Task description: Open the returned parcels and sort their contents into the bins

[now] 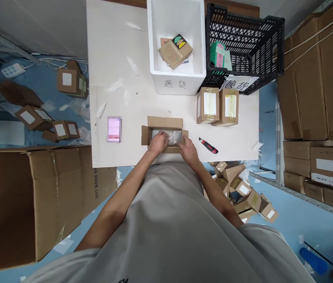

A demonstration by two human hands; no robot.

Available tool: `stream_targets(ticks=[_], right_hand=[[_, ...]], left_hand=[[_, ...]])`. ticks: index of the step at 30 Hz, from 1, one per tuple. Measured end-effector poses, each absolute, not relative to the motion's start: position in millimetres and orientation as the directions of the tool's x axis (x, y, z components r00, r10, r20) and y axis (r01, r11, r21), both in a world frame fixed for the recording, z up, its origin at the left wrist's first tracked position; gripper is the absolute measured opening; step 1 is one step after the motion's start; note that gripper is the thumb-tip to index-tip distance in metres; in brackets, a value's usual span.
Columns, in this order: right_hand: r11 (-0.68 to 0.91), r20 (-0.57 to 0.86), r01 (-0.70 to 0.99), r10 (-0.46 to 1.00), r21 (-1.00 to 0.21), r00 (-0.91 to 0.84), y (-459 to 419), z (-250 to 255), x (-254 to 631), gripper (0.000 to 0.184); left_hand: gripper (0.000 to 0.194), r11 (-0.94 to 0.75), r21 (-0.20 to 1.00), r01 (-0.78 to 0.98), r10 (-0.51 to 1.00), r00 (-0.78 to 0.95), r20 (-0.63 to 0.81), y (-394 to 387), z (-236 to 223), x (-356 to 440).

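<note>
A small open cardboard box (165,122) sits near the table's front edge with its flaps folded outward. Inside lies a package in greyish, translucent wrapping (175,137). My left hand (158,143) reaches over the front side, its fingers closed on the wrapped package. At the front right corner, my right hand (188,150) grips the box's edge between thumb and fingers. To the right of that hand a red and black utility knife (208,145) lies on the table.
On the white table (119,47) stand two taped boxes (208,105), a white foam bin (178,84) holding small packets, and a black plastic crate (260,51). A blurred pink-screened object (114,129) lies left. Cardboard boxes (243,190) litter the floor; a large open carton (60,192) stands left.
</note>
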State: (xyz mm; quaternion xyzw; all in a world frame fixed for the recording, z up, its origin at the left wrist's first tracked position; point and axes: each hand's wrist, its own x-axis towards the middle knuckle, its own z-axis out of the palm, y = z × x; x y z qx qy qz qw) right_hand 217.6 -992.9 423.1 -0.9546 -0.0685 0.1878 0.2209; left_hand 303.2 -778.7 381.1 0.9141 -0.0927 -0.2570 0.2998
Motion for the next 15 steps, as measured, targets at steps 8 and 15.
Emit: stream_targets(ticks=[8,15], right_hand=[[-0.895,-0.325,0.036,0.199,-0.444,0.924,-993,425,217,0.053],[-0.882,-0.304,0.046,0.210,-0.470,0.929,-985,436,228,0.074]], left_hand=[[0.014,-0.807,0.589,-0.052,-0.419,0.753,-0.508,-781,393,315],[0.030,-0.708,0.687,-0.164,-0.469,0.837,-0.284,-766,423,289]])
